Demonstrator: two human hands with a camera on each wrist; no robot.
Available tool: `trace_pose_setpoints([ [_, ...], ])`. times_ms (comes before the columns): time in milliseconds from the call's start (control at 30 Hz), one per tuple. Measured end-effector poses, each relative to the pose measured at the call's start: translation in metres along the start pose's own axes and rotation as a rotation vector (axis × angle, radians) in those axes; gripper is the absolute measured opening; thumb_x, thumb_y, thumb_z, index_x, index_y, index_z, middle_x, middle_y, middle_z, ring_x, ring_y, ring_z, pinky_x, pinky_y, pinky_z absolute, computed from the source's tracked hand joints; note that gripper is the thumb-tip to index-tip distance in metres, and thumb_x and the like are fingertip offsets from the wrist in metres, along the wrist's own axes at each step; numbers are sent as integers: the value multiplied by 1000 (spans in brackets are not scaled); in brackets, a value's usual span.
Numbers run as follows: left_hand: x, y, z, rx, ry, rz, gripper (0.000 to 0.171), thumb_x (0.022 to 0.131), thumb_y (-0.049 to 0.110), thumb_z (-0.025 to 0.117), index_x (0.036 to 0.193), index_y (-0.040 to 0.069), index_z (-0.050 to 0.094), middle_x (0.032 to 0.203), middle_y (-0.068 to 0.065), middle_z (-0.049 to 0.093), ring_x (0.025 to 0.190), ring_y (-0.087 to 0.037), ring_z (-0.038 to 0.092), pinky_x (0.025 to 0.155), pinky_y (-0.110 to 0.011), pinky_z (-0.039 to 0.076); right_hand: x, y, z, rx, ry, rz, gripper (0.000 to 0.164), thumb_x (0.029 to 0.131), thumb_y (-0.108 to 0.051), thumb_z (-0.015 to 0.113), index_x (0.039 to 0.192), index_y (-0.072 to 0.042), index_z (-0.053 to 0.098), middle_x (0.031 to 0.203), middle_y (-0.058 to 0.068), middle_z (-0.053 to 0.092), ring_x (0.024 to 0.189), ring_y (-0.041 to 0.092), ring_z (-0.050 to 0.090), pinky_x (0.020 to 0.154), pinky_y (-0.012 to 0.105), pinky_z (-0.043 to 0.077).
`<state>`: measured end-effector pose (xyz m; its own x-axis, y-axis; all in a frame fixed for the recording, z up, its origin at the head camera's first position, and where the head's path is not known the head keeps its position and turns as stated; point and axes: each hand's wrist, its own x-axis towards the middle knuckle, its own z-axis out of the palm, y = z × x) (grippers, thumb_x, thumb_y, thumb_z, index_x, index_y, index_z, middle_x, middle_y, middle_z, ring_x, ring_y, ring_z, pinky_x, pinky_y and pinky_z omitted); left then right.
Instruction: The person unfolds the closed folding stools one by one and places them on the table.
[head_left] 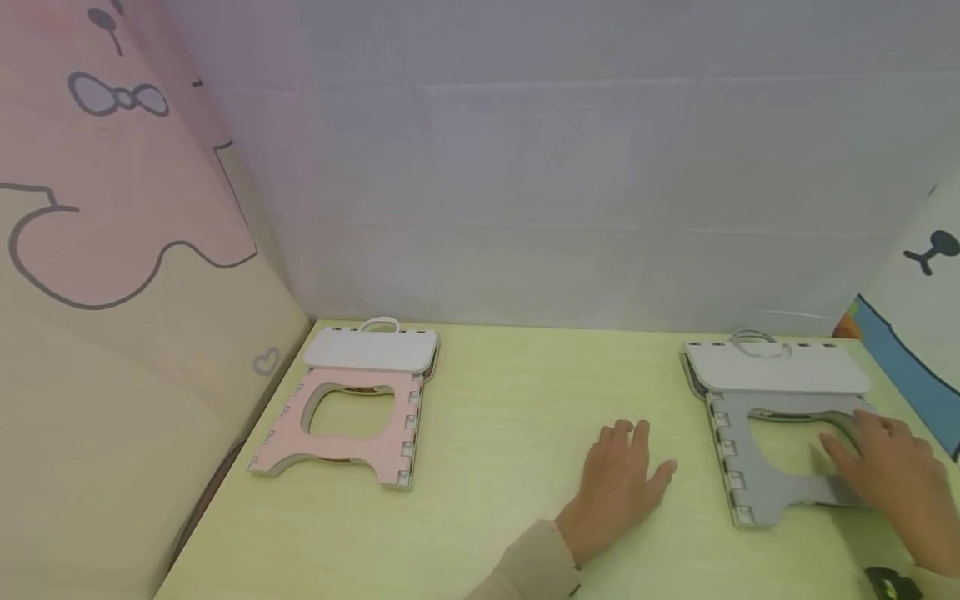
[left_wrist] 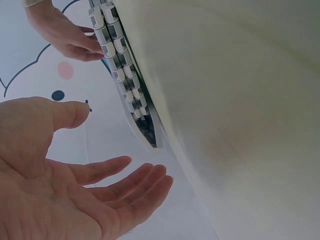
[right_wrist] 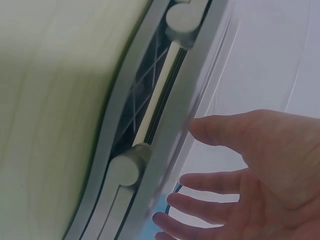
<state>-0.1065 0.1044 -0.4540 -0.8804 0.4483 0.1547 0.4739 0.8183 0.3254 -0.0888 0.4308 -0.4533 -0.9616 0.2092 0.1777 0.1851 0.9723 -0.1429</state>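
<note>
A folded grey-and-white step stool (head_left: 761,475) lies flat at the right side of the table. My right hand (head_left: 896,471) is at its right edge, overlapping the grey legs in the head view. In the right wrist view, the thumb of that hand (right_wrist: 270,160) points at the stool's side (right_wrist: 172,115), and its fingers are spread and loosely bent. My left hand (head_left: 615,487) hovers low over the table left of the grey stool, holding nothing. Its fingers are relaxed and apart in the left wrist view, with the stool's hinged edge (left_wrist: 120,65) beyond them.
A folded pink-and-white step stool (head_left: 386,446) lies at the table's left side, its white loop handle (head_left: 380,322) toward the back wall. The pale yellow-green table (head_left: 510,400) is bounded by a pale back sheet (head_left: 562,192) and printed side sheets. A dark object (head_left: 890,583) shows at the lower right.
</note>
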Motion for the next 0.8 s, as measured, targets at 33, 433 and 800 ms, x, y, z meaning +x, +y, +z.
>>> trace_pose_setpoints([
  [33, 0, 1, 1, 0, -3, 1, 55, 103, 51, 55, 140, 11, 58, 129, -2, 61, 112, -15, 58, 85, -23, 50, 0, 2, 1, -4, 20, -7, 51, 97, -15, 68, 113, 27, 44, 108, 55, 45, 93, 70, 49, 77, 75, 44],
  [433, 5, 19, 13, 69, -2, 41, 55, 102, 56, 53, 138, 14, 58, 124, 2, 61, 105, -11, 57, 77, -19, 47, 5, 12, 4, -68, -116, 208, 57, 99, -14, 62, 124, 26, 30, 126, 53, 33, 118, 69, 37, 99, 74, 38],
  [800, 7, 33, 15, 64, -35, 74, 57, 101, 58, 54, 137, 13, 58, 116, 2, 62, 92, -8, 54, 66, -16, 40, 8, 17, 1, -59, -193, 271, 62, 100, -14, 59, 130, 32, 32, 126, 53, 32, 120, 67, 36, 102, 71, 38],
])
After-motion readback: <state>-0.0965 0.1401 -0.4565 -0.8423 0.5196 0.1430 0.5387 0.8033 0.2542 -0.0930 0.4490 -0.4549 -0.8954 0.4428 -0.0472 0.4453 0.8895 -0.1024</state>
